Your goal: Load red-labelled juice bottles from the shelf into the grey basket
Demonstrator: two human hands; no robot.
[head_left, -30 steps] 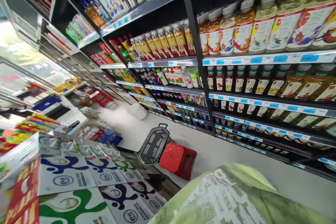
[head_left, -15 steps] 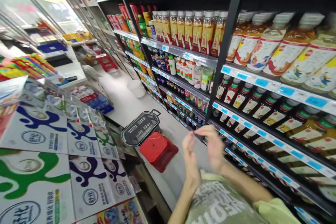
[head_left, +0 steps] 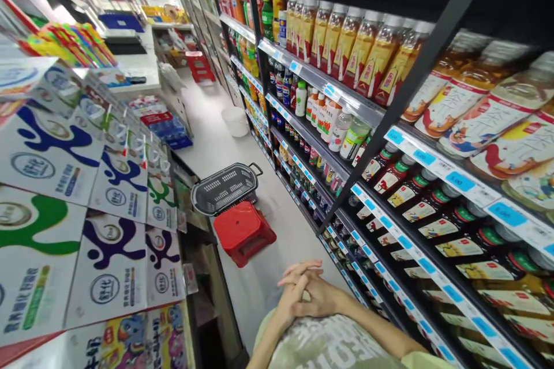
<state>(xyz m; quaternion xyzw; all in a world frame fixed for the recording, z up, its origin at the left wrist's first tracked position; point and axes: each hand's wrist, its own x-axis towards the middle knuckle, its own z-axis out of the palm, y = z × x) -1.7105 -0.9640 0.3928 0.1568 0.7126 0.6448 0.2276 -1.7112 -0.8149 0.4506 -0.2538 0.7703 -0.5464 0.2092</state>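
Observation:
My left hand and my right hand are clasped in front of my shirt, with the fingers interlaced. Both hands are closed on each other, and no object shows between them. Part of each palm is hidden by the other hand. On the floor ahead stands a red plastic stool. Just behind it is a black shopping basket with slotted walls and a handle. To the right of my hands runs a shelf unit filled with bottled drinks.
Stacked white milk cartons line the left side of the aisle. Farther along are a white bucket, shrink-wrapped packs and another red stool. A counter stands at the far left. The floor runs between cartons and shelves.
My hands were raised and apart with fingers curved; they have come down and together into a clasp. The view has shifted, and the stool and basket stay on the floor.

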